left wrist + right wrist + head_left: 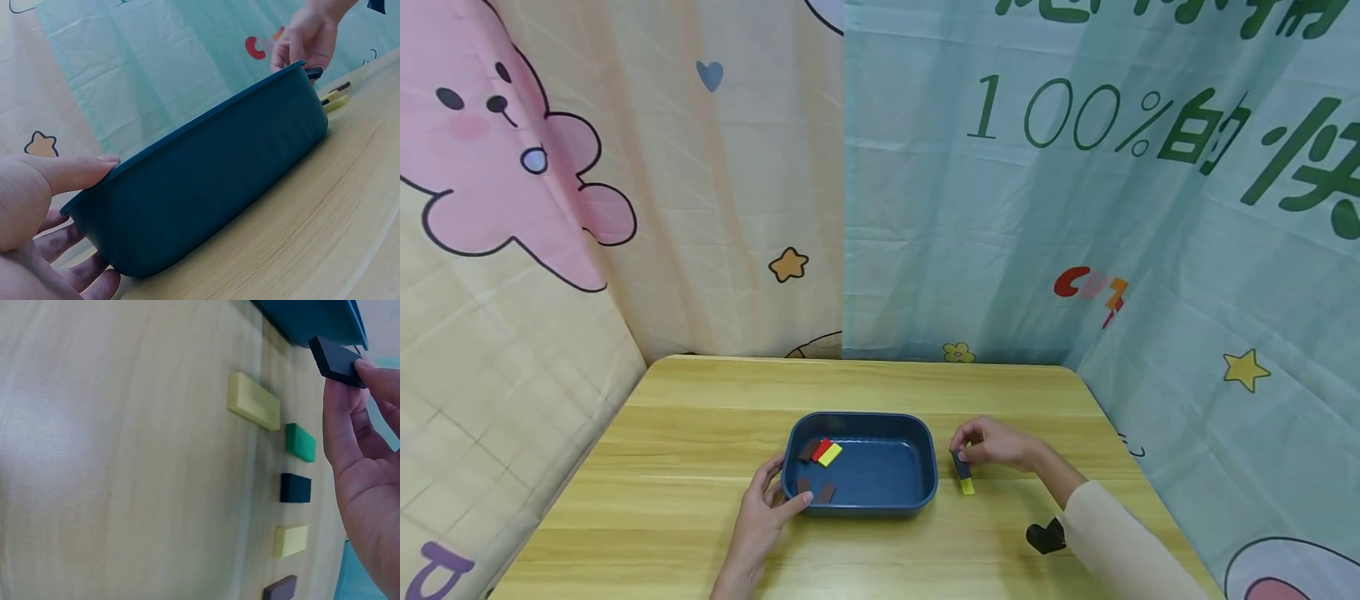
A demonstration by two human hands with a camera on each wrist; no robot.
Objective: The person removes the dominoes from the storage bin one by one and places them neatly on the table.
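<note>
A dark blue rectangular box (pixel 880 506) stands on the table. My left hand (pixel 756 517) grips its near left corner, thumb (pixel 84 172) on the rim and fingers against the outer wall. Inside the box lie a red block (pixel 822 450), a yellow block (pixel 830 455) and several dark brown blocks (pixel 827 492). To the right of the box, my right hand (pixel 996 442) pinches a flat black block (pixel 337 361) between thumb and fingers, above the tabletop. Below that block on the table is a yellow block (pixel 253 402).
In the right wrist view, a green block (pixel 300 442), a black block (pixel 295 487), a second yellow block (pixel 291 541) and a brown block (pixel 280 589) lie in a row. A black object (pixel 1045 537) is beside the right sleeve. Printed curtains (pixel 925 250) surround the wooden table (pixel 647 467).
</note>
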